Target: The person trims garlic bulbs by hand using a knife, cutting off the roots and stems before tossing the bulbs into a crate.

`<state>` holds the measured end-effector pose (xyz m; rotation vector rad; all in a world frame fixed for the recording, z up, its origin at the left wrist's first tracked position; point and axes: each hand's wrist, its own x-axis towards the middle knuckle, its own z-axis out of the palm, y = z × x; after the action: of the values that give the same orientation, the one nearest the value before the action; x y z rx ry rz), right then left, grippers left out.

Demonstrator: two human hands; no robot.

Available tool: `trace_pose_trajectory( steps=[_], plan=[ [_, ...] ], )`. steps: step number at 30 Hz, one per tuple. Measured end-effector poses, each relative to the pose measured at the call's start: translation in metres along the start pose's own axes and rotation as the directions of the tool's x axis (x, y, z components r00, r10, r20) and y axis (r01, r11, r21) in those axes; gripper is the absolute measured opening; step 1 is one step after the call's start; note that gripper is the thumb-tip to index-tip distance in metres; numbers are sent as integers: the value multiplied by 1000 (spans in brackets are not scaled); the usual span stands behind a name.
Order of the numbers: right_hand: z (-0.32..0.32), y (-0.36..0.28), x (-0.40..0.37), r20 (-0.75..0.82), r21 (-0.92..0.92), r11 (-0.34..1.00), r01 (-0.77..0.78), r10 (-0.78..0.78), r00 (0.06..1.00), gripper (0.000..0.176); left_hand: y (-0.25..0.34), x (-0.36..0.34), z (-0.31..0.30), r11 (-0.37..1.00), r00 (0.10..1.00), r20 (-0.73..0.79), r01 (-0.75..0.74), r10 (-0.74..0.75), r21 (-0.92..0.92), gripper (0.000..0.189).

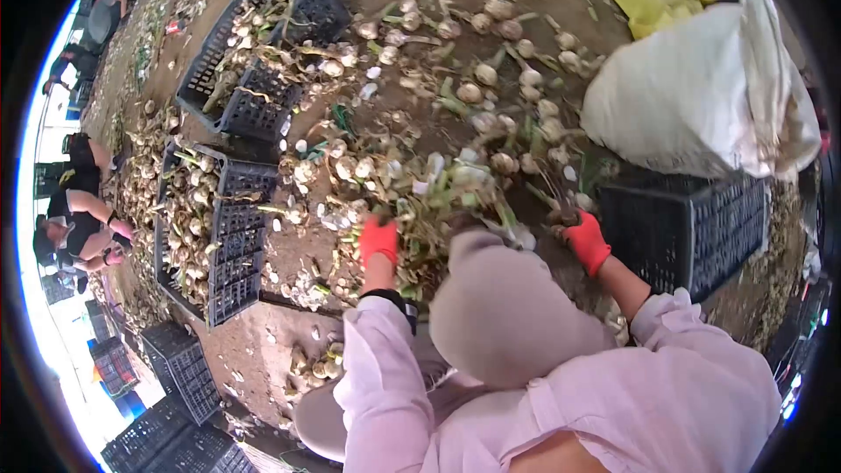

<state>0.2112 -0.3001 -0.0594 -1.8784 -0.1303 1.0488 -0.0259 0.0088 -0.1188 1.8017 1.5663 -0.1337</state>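
I've got the left hand (378, 241) sunk into the garlic pile (420, 197) straight ahead, its grip hidden so I can't tell, stems running up and right, and the right hand (587, 241) curled closed on a garlic stalk (550, 201) beside the black crate (692, 228).

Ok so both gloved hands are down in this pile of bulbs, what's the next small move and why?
Probably pull one bulb free with the right hand and move it to the black crate just beside it. That hand is at the edge of the bulb pile, among tangled stalks; the left hand rests on the heap and could steady it.
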Motion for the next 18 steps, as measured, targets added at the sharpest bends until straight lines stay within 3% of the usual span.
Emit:
trace_pose_trajectory(
  steps=[2, 5, 8, 12, 13, 14, 15, 16, 18],
  plan=[
    [9, -6, 27, 30, -28, 996, 84, -83, 996, 37, 0, 15, 14, 930, 987, 139, -128, 85, 344, 48],
    [34, -35, 57, 59, 87, 993, 76, -81, 995, 39, -1, 35, 30, 810, 926, 370, -160, -75, 565, 51],
    [49, -38, 84, 60, -26, 997, 71, -70, 996, 39, 5, 35, 10, 874, 895, 440, -152, -77, 462, 48],
    [70, -50, 84, 123, 120, 990, 70, -85, 989, 41, 3, 28, -25, 849, 908, 404, -298, 111, 436, 46],
    [72, -46, 87, 130, 79, 994, 70, -80, 988, 40, 3, 26, -42, 913, 925, 346, -271, 159, 305, 46],
    [72, -45, 88, 143, 67, 994, 85, -94, 985, 39, 8, 34, -63, 980, 889, 457, -122, 39, 154, 50],
    [73, -46, 85, 154, 56, 994, 96, -104, 983, 38, 25, 29, -93, 1000, 924, 382, 15, -10, -9, 54],
    [72, -47, 84, 160, 46, 993, 105, -111, 981, 37, 34, 28, -117, 975, 946, 317, 133, -71, -180, 58],
    [75, -43, 85, 159, 60, 990, 127, -135, 978, 34, 25, 44, -141, 795, 981, 190, 140, -32, -590, 57]
  ],
)
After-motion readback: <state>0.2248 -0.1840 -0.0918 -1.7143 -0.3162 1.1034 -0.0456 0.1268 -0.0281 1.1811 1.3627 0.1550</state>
